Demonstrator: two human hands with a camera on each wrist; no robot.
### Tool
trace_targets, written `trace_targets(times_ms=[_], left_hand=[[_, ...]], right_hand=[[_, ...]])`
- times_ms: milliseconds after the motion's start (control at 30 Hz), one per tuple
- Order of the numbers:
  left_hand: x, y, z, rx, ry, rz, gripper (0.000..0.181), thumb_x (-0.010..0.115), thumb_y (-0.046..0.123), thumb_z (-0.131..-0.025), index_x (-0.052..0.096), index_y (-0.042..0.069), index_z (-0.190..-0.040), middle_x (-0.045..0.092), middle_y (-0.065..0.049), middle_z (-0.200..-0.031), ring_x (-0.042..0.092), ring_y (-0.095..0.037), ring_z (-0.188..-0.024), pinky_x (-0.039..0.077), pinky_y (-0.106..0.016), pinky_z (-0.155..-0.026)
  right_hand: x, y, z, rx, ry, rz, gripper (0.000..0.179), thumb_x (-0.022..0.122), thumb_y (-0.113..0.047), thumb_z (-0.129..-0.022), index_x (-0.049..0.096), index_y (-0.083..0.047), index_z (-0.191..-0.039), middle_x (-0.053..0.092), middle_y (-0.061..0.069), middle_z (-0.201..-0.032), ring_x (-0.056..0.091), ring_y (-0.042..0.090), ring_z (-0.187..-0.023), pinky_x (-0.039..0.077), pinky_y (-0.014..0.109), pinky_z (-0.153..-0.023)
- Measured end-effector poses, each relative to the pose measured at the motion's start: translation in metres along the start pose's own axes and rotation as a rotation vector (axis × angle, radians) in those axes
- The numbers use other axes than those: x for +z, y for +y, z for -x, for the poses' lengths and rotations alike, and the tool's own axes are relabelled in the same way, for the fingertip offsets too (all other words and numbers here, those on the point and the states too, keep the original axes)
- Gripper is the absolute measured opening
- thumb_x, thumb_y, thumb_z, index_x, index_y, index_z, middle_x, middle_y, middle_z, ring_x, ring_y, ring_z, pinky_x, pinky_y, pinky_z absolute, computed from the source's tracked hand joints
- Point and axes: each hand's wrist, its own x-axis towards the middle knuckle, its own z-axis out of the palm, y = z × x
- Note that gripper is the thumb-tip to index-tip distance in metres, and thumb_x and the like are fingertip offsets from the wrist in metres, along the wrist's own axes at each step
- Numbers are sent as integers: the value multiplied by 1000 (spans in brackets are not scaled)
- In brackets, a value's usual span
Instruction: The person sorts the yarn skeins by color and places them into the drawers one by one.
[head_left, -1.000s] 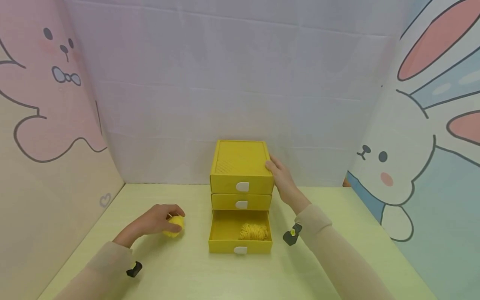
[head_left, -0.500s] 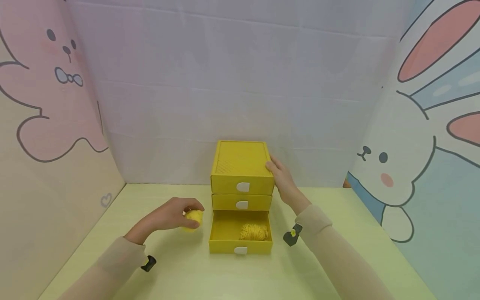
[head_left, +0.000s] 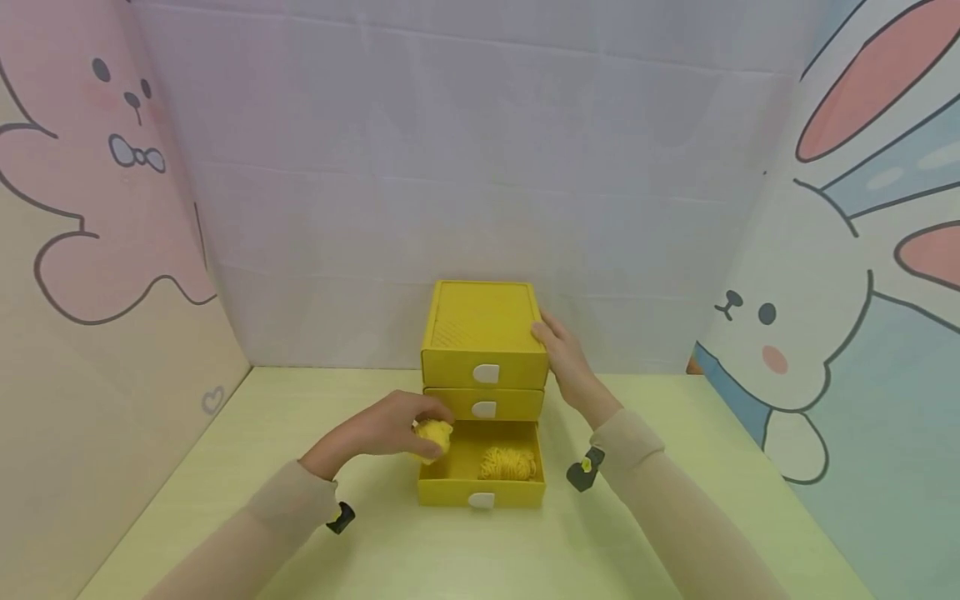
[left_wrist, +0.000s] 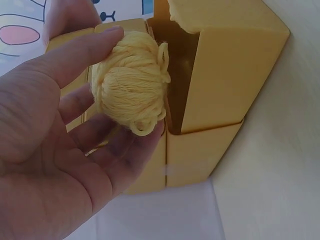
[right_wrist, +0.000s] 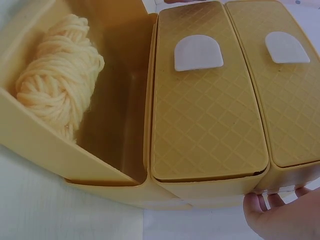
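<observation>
My left hand (head_left: 388, 425) grips a ball of yellow yarn (head_left: 433, 440) between thumb and fingers, over the left side of the pulled-out bottom drawer (head_left: 448, 493). The left wrist view shows that yarn ball (left_wrist: 131, 82) wound tight, with small loops sticking out. Inside the drawer, at its right, lies a longer yellow yarn skein (head_left: 508, 464). The yellow drawer cabinet (head_left: 483, 312) has its upper two drawers pushed in. My right hand (head_left: 567, 365) rests on the cabinet's right side, thumb on the top edge; in the right wrist view its fingertips touch the side wall.
The cabinet stands at the back of a pale table (head_left: 360, 542), near a white cloth backdrop (head_left: 480, 167). Printed side panels flank the table, a pink bear left and a white rabbit right. White tabs (head_left: 484, 373) mark the drawer fronts.
My left hand has carried the yarn ball rightward from the table on the left to the open drawer. My right hand and the cabinet have stayed put.
</observation>
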Motion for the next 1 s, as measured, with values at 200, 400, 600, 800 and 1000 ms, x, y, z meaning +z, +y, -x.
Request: trace_targets(times_ms=[200,400,600,800,1000], left_hand=[[15,4,-13,0,-29,-10,35,86,24,-90,75,15,-123,71,10,-115,58,-15,-92,51,-34,-80],[28,3,-21,5,-39,-25,34,86,23,-90,76,16,-121,71,9,-114,58,-14,-88,51,-31,-77],[38,2,-26,3,-40,-45,36,86,25,-90,76,13,-123,73,7,-116,60,-13,-92,52,-32,-81],[48,0,-29,35,-27,-135,34,85,24,-91,76,13,-121,75,5,-119,66,-14,-104,55,-35,-90],[56,-2,-34,86,-11,-256,29,87,20,-89,78,13,-115,77,4,-113,70,-16,-105,58,-35,-93]], right_hand=[[-1,1,0,-4,-8,2,63,45,-37,-115,22,-23,-172,24,4,-176,30,32,-158,30,56,-126],[-1,1,-1,-3,-5,-2,63,45,-36,-115,21,-22,-172,24,6,-176,29,32,-159,29,55,-127],[0,2,-1,-1,4,-5,63,46,-36,-114,23,-23,-171,26,4,-176,31,31,-158,31,54,-126],[-1,2,-2,-3,8,-9,64,46,-36,-114,22,-22,-172,25,5,-176,32,32,-157,31,54,-126],[0,2,-1,3,3,-12,64,46,-37,-114,22,-21,-172,25,4,-176,29,31,-159,29,54,-127]])
